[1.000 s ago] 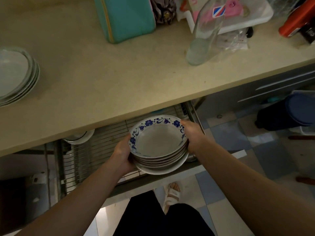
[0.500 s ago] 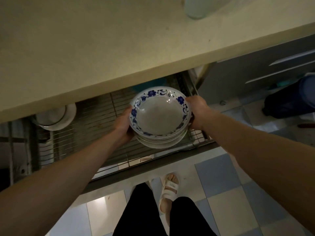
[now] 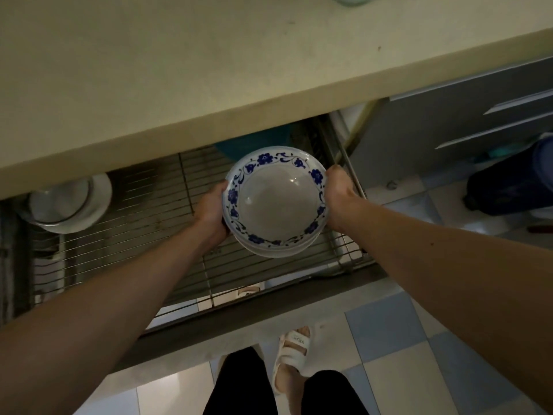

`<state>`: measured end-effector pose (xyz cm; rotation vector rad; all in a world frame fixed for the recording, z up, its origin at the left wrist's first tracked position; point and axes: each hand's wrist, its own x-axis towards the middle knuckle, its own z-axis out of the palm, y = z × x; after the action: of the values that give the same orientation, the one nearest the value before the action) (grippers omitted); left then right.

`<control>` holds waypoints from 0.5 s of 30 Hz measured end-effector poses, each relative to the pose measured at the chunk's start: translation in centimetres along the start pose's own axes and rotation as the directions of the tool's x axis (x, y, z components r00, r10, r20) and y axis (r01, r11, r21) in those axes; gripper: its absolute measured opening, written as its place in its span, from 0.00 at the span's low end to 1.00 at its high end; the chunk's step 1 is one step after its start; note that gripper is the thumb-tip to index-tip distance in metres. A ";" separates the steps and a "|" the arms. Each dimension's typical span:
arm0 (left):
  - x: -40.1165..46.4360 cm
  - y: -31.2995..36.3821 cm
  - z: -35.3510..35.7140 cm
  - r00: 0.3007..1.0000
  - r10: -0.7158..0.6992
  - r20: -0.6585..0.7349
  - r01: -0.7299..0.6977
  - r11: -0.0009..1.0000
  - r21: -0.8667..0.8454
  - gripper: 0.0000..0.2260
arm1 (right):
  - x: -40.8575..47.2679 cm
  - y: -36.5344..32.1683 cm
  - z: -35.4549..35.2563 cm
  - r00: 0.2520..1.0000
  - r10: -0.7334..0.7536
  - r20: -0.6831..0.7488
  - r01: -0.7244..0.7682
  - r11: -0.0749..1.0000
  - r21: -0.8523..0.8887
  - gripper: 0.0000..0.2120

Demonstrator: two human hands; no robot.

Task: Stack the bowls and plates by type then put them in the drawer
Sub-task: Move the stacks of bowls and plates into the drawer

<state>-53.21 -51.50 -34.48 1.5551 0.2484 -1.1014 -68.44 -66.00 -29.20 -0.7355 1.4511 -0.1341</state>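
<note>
Dim light falls on a beige counter (image 3: 179,70) that overhangs an open drawer (image 3: 125,235) with a wire-rack floor. Over the right part of that rack, both hands hold a stack of bowls (image 3: 276,202): the left hand (image 3: 211,212) is pressed to the stack's left side, the right hand (image 3: 339,196) to its right side, each clamped on the rim edges with the bowls between them. The top bowl is white with a pale, plain inside and a band of blue flowers and curling vines round its rim; the edges of more white bowls show beneath it at the lower side. Whether the stack touches the rack cannot be told. At the drawer's far left, partly under the counter edge, sit some white dishes (image 3: 70,203). A teal object (image 3: 254,145) lies behind the stack in shadow. Below the drawer front is a blue-and-white tiled floor (image 3: 389,339), with a foot in a white sandal (image 3: 291,354).
</note>
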 end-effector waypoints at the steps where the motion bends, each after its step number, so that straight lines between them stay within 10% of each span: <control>1: 0.3 -0.2 0.0 1.000 0.004 0.012 -0.004 1.000 0.006 0.26 | 0.1 0.0 -0.1 1.000 0.006 -0.014 -0.006 1.000 -0.007 0.19; 15: 1.9 -0.1 0.5 0.994 -0.051 0.100 0.037 0.990 0.135 0.22 | 0.5 -0.6 -1.6 0.995 -0.012 -0.094 0.013 1.000 0.010 0.17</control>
<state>-52.47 -52.71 -35.91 1.6110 0.1420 -1.2502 -69.64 -67.28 -29.25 -0.7380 1.5347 -0.1882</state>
